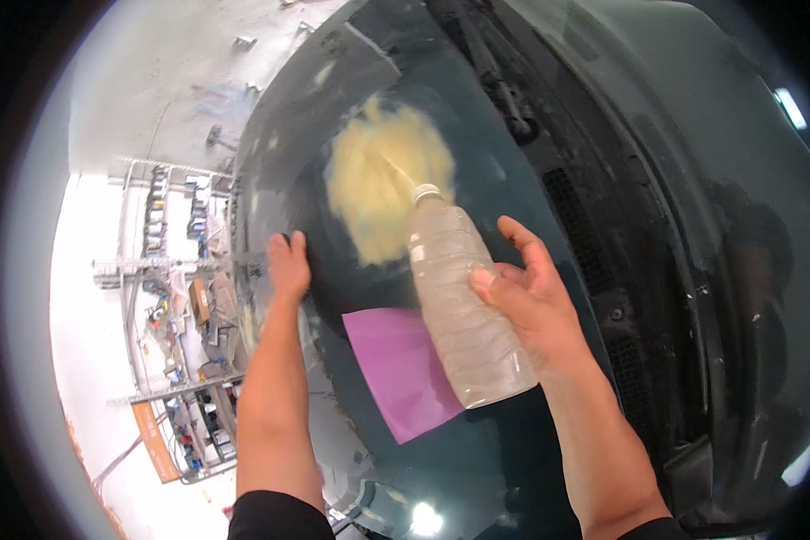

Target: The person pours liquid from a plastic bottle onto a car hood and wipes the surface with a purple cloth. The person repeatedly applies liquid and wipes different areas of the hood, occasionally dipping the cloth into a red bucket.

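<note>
My right hand [530, 290] grips a clear plastic bottle [462, 297] with a white cap, tilted so its capped end points toward a yellowish filler patch [388, 179] on the dark green car hood [371, 61]. A thin streak of liquid runs from the cap over the patch. Empty and with its fingers extended, my left hand [289, 266] is at the left part of the hood; whether it touches the surface I cannot tell. A purple sheet, perhaps sandpaper [401, 378], lies on the hood below the patch, partly hidden by the bottle.
Along the hood's right edge run the black cowl grille [577, 229] and the windshield [736, 223]. At the left, a metal shelving rack [175, 263] holds many containers and a cardboard box [200, 302]. A car headlight [381, 506] sits near the bottom.
</note>
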A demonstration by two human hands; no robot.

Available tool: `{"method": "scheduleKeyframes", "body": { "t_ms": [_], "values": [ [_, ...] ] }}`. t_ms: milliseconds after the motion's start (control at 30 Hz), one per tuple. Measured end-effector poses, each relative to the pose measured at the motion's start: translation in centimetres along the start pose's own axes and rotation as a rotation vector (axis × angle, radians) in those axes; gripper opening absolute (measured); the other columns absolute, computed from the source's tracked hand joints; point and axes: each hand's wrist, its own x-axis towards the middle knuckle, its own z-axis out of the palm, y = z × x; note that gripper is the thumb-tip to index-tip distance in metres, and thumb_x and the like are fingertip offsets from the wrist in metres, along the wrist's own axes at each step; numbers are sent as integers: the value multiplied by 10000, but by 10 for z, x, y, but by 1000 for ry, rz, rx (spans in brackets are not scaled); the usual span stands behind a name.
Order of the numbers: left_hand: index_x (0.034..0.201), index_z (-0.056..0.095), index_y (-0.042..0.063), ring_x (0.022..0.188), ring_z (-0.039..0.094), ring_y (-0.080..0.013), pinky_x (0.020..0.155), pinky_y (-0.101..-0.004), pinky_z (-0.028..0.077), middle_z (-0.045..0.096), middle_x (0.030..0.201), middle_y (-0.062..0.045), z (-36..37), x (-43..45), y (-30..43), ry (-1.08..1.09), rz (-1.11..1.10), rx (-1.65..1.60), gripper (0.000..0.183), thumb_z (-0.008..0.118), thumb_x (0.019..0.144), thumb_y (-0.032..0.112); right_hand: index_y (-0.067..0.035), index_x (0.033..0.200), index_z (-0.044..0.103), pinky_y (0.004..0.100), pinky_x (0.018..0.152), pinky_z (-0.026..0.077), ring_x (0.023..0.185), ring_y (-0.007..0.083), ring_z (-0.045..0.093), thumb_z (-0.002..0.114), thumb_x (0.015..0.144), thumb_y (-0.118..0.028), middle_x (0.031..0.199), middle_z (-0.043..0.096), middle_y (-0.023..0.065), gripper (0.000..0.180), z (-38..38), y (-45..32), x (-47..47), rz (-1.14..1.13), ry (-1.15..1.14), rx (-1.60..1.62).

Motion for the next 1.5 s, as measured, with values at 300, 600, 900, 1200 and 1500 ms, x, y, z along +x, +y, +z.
{"method": "scheduleKeyframes", "body": {
  "t_ms": [300, 600, 900, 1200, 1500],
  "values": [
    [1568, 230, -14, 1554, 116, -337, 1243, -514, 82, 141, 1671, -182, -41, -127, 190, 21, 829, -35, 789, 554, 936, 329, -2, 1527, 331, 323, 911, 506, 1005, 203, 654, 763, 827, -241, 1099, 644, 158, 856, -2, 10, 1, 2, -43, 11],
    [1468, 404, -47, 1484, 293, -364, 1206, -451, 238, 365, 1560, -255, 11, -17, -98, 221, -10, -175, 794, 419, 999, 593, -67, 1535, 341, 334, 893, 516, 966, 213, 676, 805, 787, -259, 1061, 660, 148, 901, 24, 12, -11, 154, -97, -245],
    [1577, 172, -46, 1545, 102, -394, 1238, -506, 64, 170, 1648, -255, 26, -181, -145, -48, -87, -96, 762, 371, 1047, 464, -33, 1522, 349, 345, 904, 520, 968, 236, 679, 789, 763, -237, 1069, 663, 168, 901, 29, 23, -13, 199, -154, -88],
    [1555, 284, 22, 1531, 196, -342, 1215, -550, 160, 242, 1639, -191, -23, -66, 9, 182, 232, -133, 767, 430, 1016, 548, -6, 1475, 397, 378, 795, 598, 874, 285, 743, 857, 635, -238, 1040, 707, 228, 985, 58, 33, -20, 87, -31, -221],
    [1504, 369, -52, 1484, 278, -393, 1197, -464, 235, 341, 1569, -276, 68, -187, -334, 76, -638, -397, 887, 349, 982, 665, -3, 1464, 410, 435, 769, 620, 892, 308, 750, 914, 547, -266, 1049, 718, 240, 1079, 56, 44, -17, 62, -12, -347]
  ]
}}
